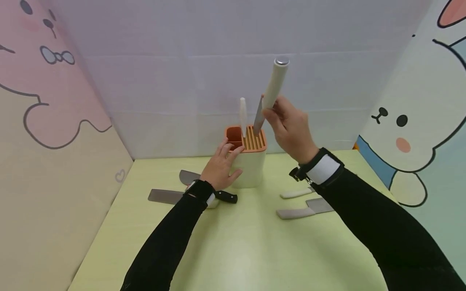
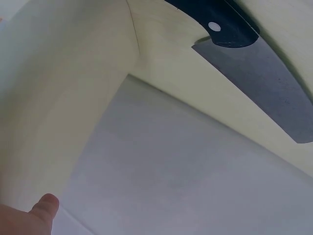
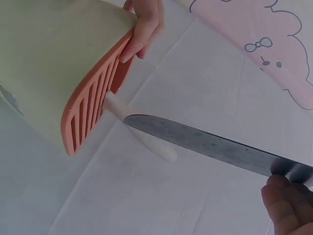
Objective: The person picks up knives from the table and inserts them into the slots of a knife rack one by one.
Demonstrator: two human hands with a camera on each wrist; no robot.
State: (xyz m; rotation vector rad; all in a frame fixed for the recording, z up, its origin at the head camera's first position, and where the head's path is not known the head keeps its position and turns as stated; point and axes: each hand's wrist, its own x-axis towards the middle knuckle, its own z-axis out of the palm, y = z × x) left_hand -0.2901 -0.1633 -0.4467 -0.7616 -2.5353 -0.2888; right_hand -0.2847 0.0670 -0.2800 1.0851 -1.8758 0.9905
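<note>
My right hand (image 1: pixel 291 125) grips a kitchen knife (image 1: pixel 274 83) near the base of its white handle, which points up. Its blade (image 3: pixel 205 144) slants down, the tip over the slotted orange top (image 1: pixel 255 141) of a pale green knife holder (image 1: pixel 251 171) in the head view. In the right wrist view the tip overlaps another white knife handle (image 3: pixel 154 144), which stands out of a slot. Spread fingers of my left hand (image 1: pixel 220 167) rest on the holder's left front rim, beside an open orange compartment (image 1: pixel 233 133); the thumb lies along its front.
Left on the yellow table (image 1: pixel 233 250) lie a black-handled knife (image 1: pixel 226 197), a broad blade (image 1: pixel 165 196) and a round-ended blade (image 1: pixel 187 177), partly under my left arm. At right lie a white-handled knife (image 1: pixel 296 194) and a cleaver (image 1: pixel 295 214). A pale wall (image 1: pixel 164 101) stands behind.
</note>
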